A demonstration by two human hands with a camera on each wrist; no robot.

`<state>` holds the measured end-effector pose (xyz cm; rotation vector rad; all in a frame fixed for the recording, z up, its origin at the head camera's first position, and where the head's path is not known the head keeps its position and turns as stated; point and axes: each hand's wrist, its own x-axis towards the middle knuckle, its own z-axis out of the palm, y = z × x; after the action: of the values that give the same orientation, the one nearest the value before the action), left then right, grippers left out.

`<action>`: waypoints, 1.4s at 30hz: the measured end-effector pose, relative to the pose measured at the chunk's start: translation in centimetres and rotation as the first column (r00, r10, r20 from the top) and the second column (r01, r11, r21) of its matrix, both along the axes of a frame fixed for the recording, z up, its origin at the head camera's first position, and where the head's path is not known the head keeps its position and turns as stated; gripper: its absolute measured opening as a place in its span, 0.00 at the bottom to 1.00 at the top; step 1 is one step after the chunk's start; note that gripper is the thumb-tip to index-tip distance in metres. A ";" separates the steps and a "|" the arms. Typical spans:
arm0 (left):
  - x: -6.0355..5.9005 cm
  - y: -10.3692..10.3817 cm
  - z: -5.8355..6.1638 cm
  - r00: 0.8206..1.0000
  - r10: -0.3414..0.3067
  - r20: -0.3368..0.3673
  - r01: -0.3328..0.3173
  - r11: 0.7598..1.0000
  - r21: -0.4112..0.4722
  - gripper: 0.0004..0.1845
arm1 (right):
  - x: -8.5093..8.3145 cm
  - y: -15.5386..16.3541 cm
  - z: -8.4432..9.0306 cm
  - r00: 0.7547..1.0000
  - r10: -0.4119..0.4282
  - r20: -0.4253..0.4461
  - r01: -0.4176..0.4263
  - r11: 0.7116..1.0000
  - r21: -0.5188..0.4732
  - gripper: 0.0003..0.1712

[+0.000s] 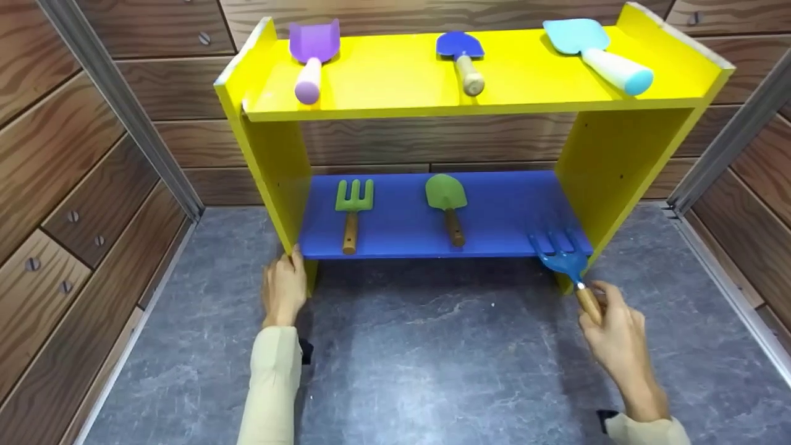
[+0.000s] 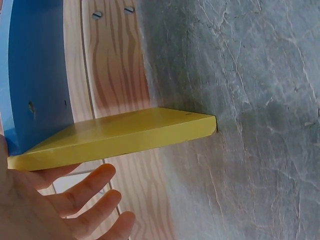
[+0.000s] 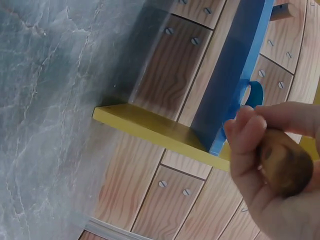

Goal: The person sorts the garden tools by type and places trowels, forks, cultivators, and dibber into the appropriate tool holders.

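From the head view, our right hand (image 1: 618,337) pinches the wooden handle of the blue fork (image 1: 565,259), whose prongs lie over the front right corner of the blue shelf (image 1: 408,225), its long axis running from us toward the back. Our left hand (image 1: 283,290) rests open against the yellow side panel (image 1: 272,161), well apart from the fork. At the left wrist, straight fingers (image 2: 80,200) lie beside the panel's edge. At the right wrist, fingers (image 3: 250,135) curl round the handle.
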<state>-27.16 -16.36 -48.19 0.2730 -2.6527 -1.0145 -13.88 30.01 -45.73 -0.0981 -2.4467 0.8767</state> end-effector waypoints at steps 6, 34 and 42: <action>0.1 -0.1 -0.2 1.000 0.003 0.012 -0.003 1.000 0.015 0.29 | -0.4 -0.2 0.4 0.983 -0.153 -0.103 0.154 0.988 0.005 0.18; 0.3 0.0 -0.3 0.999 0.015 0.029 -0.015 1.000 0.014 0.30 | -2.7 -1.7 0.6 0.969 -0.109 -0.223 0.091 0.992 -0.088 0.15; 0.0 0.2 0.2 0.999 0.007 0.044 -0.007 1.000 0.014 0.30 | -5.0 -2.2 0.4 0.944 -0.158 -0.291 0.136 0.986 -0.095 0.12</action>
<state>-27.20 -16.13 -47.98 0.3109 -2.6822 -1.0372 -18.84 27.83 -45.29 -0.1609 -2.0985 0.8481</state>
